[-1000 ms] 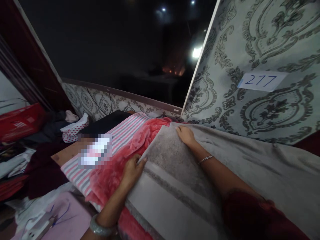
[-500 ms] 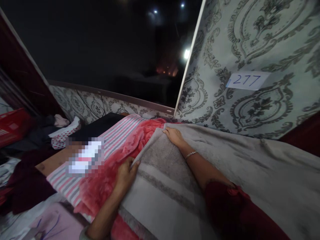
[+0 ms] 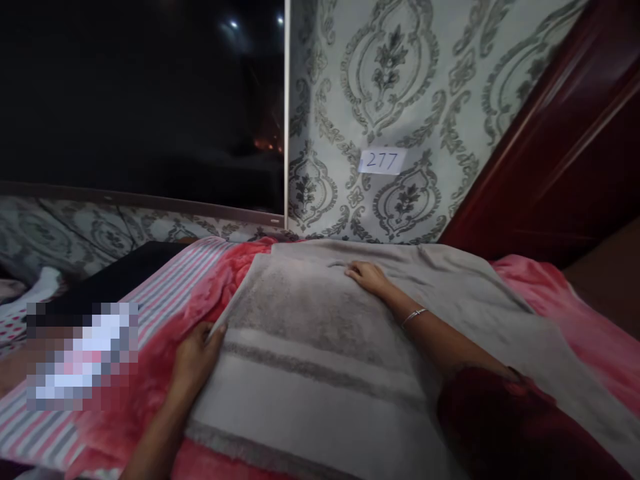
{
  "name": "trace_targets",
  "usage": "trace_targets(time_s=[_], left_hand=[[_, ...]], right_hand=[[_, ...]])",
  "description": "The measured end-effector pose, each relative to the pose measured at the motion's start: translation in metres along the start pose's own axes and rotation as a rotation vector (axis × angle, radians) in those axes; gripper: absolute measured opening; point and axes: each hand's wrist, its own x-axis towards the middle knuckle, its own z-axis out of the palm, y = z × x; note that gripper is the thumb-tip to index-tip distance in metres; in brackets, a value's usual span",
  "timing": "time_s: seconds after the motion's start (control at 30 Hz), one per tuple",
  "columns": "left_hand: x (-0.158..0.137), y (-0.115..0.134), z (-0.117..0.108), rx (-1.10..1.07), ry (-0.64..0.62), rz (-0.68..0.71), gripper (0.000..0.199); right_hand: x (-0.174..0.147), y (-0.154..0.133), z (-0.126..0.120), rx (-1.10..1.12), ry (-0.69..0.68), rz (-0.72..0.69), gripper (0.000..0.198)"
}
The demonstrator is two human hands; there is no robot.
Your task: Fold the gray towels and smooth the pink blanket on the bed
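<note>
A large grey towel with darker plush bands lies spread over a pink-red fleece blanket. My left hand pinches the towel's left edge between thumb and fingers. Farther back, near the middle of the towel, my right hand has its fingers closed on the cloth beside a small raised fold. Its fingertips are partly hidden. Creases run through the towel to the right of that hand.
Under the blanket, a striped pink, white and grey cloth shows. A pixelated patch covers something on the left. A dark screen stands behind, beside patterned wallpaper bearing a paper marked 277. A dark red wooden panel slants at right.
The view has turned to the right. My right hand has moved from the towel's far left corner rightward across the cloth, while my left hand keeps hold of the left edge.
</note>
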Motion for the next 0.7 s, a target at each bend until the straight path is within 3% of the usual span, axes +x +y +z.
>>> trace_targets(time_s=[0.23,0.47,0.57,0.7], left_hand=[[0.003,0.012,-0.004,0.079,0.016,-0.020,0.035],[0.002,0.025,0.000,0.238,0.009,-0.008,0.033],[-0.001,0.029,0.002,0.272,-0.011,-0.021,0.029],[-0.005,0.034,0.001,0.296,-0.044,-0.045,0.030]], right_hand=[[-0.083,0.098,-0.027,-0.035,0.064,0.141,0.027],[-0.177,0.181,-0.035,-0.170,0.122,0.439,0.043],[-0.211,0.185,-0.028,-0.224,0.183,0.500,0.050],[-0.253,0.147,-0.021,-0.202,0.247,0.190,0.055]])
